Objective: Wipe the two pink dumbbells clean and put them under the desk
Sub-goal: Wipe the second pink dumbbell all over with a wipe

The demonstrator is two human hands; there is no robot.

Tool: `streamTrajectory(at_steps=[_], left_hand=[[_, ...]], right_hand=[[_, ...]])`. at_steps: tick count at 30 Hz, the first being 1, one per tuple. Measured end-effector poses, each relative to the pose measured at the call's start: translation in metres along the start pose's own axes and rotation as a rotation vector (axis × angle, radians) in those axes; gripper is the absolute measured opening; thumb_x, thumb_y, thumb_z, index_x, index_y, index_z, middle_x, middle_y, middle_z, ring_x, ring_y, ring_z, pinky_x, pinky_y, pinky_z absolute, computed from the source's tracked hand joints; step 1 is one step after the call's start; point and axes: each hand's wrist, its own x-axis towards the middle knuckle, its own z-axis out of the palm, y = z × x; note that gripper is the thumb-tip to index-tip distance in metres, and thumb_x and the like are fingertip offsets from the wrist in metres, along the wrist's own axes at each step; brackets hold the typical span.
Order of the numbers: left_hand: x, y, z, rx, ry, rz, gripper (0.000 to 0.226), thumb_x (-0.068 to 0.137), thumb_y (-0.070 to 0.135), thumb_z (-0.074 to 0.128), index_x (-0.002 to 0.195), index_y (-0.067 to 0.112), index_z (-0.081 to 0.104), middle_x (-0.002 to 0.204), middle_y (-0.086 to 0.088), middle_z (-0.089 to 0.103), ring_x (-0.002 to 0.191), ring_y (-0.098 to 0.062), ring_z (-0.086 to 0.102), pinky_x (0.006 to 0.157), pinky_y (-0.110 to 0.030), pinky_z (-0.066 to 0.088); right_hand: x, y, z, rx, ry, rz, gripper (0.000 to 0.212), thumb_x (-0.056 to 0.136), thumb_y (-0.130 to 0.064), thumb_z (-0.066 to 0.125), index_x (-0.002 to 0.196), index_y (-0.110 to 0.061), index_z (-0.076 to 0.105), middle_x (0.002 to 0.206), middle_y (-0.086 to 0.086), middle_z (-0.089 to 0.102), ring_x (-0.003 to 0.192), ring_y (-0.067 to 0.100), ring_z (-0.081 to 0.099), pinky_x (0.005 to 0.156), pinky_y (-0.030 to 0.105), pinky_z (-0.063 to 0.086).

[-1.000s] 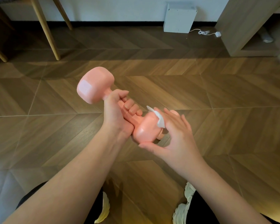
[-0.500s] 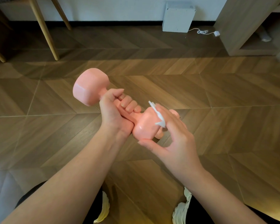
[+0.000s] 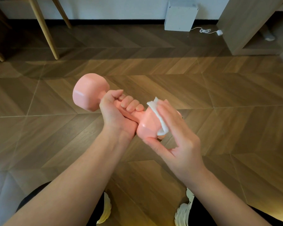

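Wooden herringbone floor (image 3: 219,95) shown beneath whole scene. Wooden legs (image 3: 42,28) seen at far left; white box (image 3: 180,15) set against far wall. Pink dumbbell (image 3: 90,92) held in air above floor, tilted, one head up-left, other head down-right. Handle gripped by left hand (image 3: 116,115), fingers wrapped fully round it. Right hand (image 3: 178,139) laid flat, fingers straight, thumb placed under lower head. White wipe (image 3: 160,118) pressed against that head by right fingers.
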Motion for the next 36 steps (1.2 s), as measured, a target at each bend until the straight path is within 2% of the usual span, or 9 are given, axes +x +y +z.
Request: streamTrajectory(at_steps=[3, 6, 9, 14, 19, 25, 29, 33, 36], left_hand=[[-0.002, 0.0, 0.001, 0.088, -0.04, 0.01, 0.032, 0.085, 0.014, 0.039, 0.055, 0.02, 0.03, 0.043, 0.006, 0.021, 0.038, -0.013, 0.02, 0.043, -0.022, 0.027], [-0.003, 0.002, 0.001, 0.139, -0.082, 0.015, 0.03, 0.084, 0.014, 0.038, 0.057, 0.02, 0.028, 0.043, 0.006, 0.021, 0.038, -0.012, 0.019, 0.043, -0.022, 0.026], [-0.003, 0.002, 0.0, 0.111, -0.122, -0.001, 0.03, 0.084, 0.014, 0.037, 0.056, 0.02, 0.027, 0.042, 0.006, 0.02, 0.037, -0.012, 0.019, 0.042, -0.022, 0.025], [-0.003, -0.001, 0.0, 0.035, -0.19, -0.026, 0.027, 0.076, 0.014, 0.041, 0.053, 0.02, 0.029, 0.041, 0.007, 0.022, 0.035, -0.011, 0.02, 0.041, -0.022, 0.023], [-0.004, -0.005, 0.002, 0.081, -0.104, -0.032, 0.028, 0.09, 0.023, 0.047, 0.065, 0.016, 0.037, 0.051, 0.003, 0.036, 0.043, -0.012, 0.031, 0.047, -0.023, 0.033], [-0.001, -0.008, 0.002, 0.118, 0.096, -0.104, 0.039, 0.09, 0.025, 0.065, 0.061, 0.017, 0.04, 0.049, 0.005, 0.04, 0.039, -0.008, 0.041, 0.048, -0.018, 0.045], [0.001, -0.006, 0.001, 0.083, 0.165, -0.049, 0.038, 0.094, 0.023, 0.058, 0.066, 0.018, 0.033, 0.045, 0.006, 0.029, 0.033, -0.008, 0.027, 0.039, -0.013, 0.032], [0.001, -0.005, -0.002, 0.168, 0.202, 0.081, 0.034, 0.093, 0.021, 0.053, 0.068, 0.019, 0.03, 0.046, 0.006, 0.023, 0.034, -0.011, 0.022, 0.039, -0.017, 0.026], [0.001, -0.002, -0.004, 0.147, 0.195, 0.085, 0.033, 0.092, 0.019, 0.052, 0.067, 0.019, 0.03, 0.046, 0.006, 0.024, 0.035, -0.01, 0.023, 0.037, -0.017, 0.027]], right_hand=[[0.003, 0.001, -0.004, 0.057, -0.065, 0.142, 0.076, 0.077, -0.034, 0.082, 0.141, -0.009, 0.049, 0.142, -0.001, 0.053, 0.135, 0.01, 0.047, 0.107, 0.028, 0.043], [0.007, -0.001, -0.009, 0.184, -0.152, 0.307, 0.082, 0.066, -0.04, 0.089, 0.136, -0.042, 0.046, 0.126, -0.029, 0.053, 0.122, 0.001, 0.05, 0.093, 0.011, 0.04], [0.007, -0.001, -0.008, 0.244, -0.139, 0.331, 0.086, 0.061, -0.035, 0.093, 0.133, -0.042, 0.046, 0.121, -0.033, 0.051, 0.118, 0.0, 0.05, 0.089, 0.007, 0.039], [0.004, -0.002, -0.005, 0.183, -0.076, 0.178, 0.094, 0.061, -0.034, 0.092, 0.138, -0.03, 0.04, 0.136, -0.012, 0.05, 0.128, 0.005, 0.047, 0.098, 0.009, 0.036], [0.007, -0.001, -0.004, 0.056, -0.029, 0.037, 0.088, 0.064, -0.023, 0.091, 0.137, -0.005, 0.046, 0.14, 0.005, 0.05, 0.134, 0.012, 0.045, 0.108, 0.021, 0.036], [0.006, 0.012, -0.003, -0.301, -0.023, -0.284, 0.071, 0.076, -0.021, 0.082, 0.135, -0.012, 0.043, 0.142, 0.003, 0.048, 0.134, 0.022, 0.047, 0.111, 0.048, 0.036], [0.004, 0.009, -0.001, -0.286, -0.139, -0.133, 0.081, 0.072, -0.026, 0.085, 0.14, -0.016, 0.042, 0.147, -0.001, 0.044, 0.139, 0.015, 0.041, 0.113, 0.046, 0.033], [0.005, 0.004, 0.002, -0.052, -0.248, 0.138, 0.094, 0.07, -0.037, 0.086, 0.147, -0.024, 0.034, 0.147, -0.013, 0.04, 0.137, -0.003, 0.033, 0.11, 0.026, 0.035], [0.005, 0.0, 0.001, -0.041, -0.213, 0.032, 0.083, 0.076, -0.031, 0.083, 0.146, -0.015, 0.041, 0.15, -0.005, 0.042, 0.142, 0.007, 0.034, 0.114, 0.034, 0.034]])
